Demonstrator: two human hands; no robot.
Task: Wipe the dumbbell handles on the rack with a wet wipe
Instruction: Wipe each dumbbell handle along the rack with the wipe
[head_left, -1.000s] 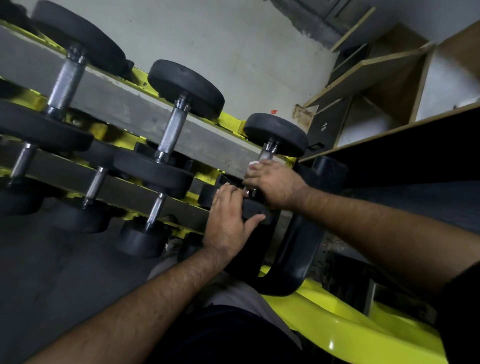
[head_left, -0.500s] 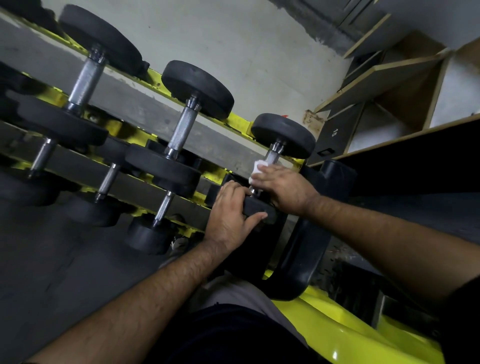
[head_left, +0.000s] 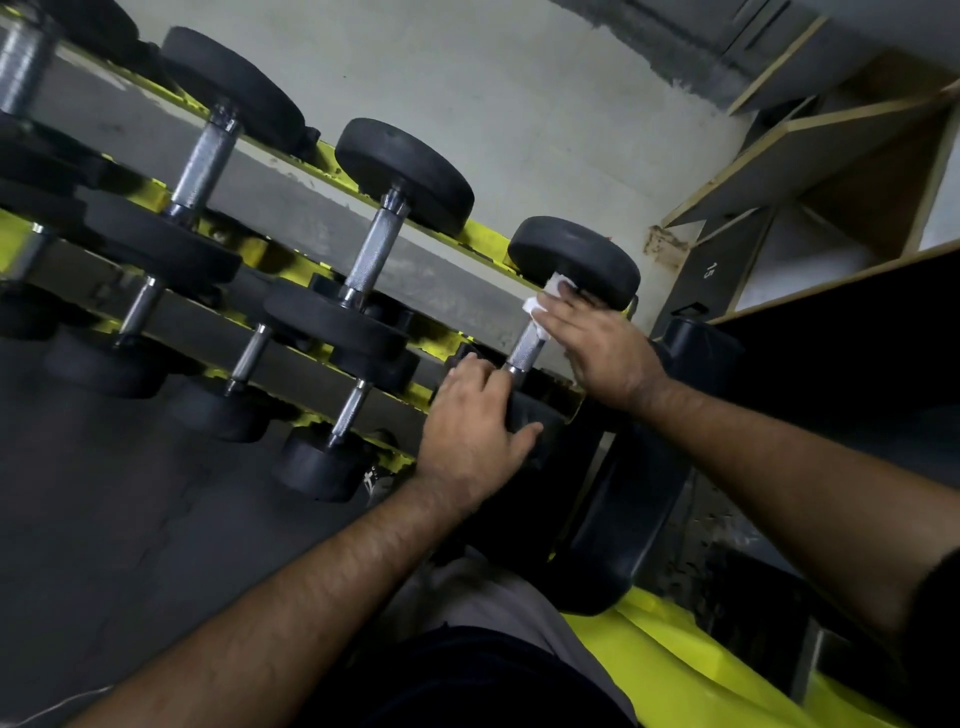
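1. Your right hand (head_left: 605, 347) pinches the wet wipe (head_left: 545, 301) against the upper end of the knurled handle (head_left: 525, 345), just below the far weight head (head_left: 574, 262) of the end dumbbell on the yellow rack (head_left: 483, 244).
2. Your left hand (head_left: 470, 436) grips the near weight head (head_left: 535, 415), fingers curled over its edge, just below the wiping hand.
3. The wipe is thin and limp; keep it folded under your fingertips so it does not bunch.
4. The dumbbell looks heavy and rigid; the knurling should drag on the wipe.
5. The bare handle below your grip likely remains, as do 2 neighbouring handles (head_left: 371, 257) to the left.
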